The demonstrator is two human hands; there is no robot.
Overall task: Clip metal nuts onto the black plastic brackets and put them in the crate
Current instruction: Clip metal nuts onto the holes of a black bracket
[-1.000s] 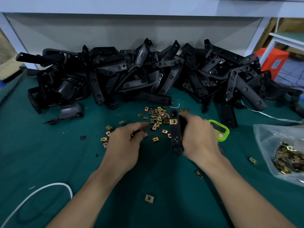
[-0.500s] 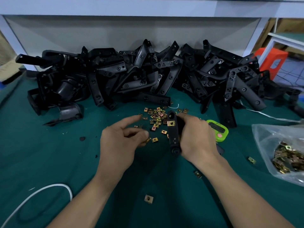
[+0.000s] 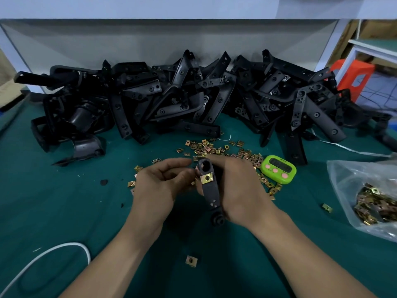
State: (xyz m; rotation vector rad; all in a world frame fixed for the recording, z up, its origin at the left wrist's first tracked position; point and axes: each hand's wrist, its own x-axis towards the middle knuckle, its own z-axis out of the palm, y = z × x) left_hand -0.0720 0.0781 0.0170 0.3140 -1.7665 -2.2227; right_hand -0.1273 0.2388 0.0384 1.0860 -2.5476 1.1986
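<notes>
Small-parts assembly workshop. Workbench (image 3: 53,211) covered in green mat; large heap of black plastic brackets (image 3: 193,100) along far edge against grey back panel. Loose metal nuts (image 3: 214,148) scattered mid-bench; plastic bag (image 3: 343,181) holding more at right edge. Green timer (image 3: 278,168) beside nuts. Orange stool (image 3: 352,79) beyond far right corner.

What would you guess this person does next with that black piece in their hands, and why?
Probably press a second nut onto the bracket. The right hand grips it upright, one brass nut already clipped near its top, while the left hand brings its pinched fingers against the bracket's edge. Whether they hold a nut is hidden.
</notes>
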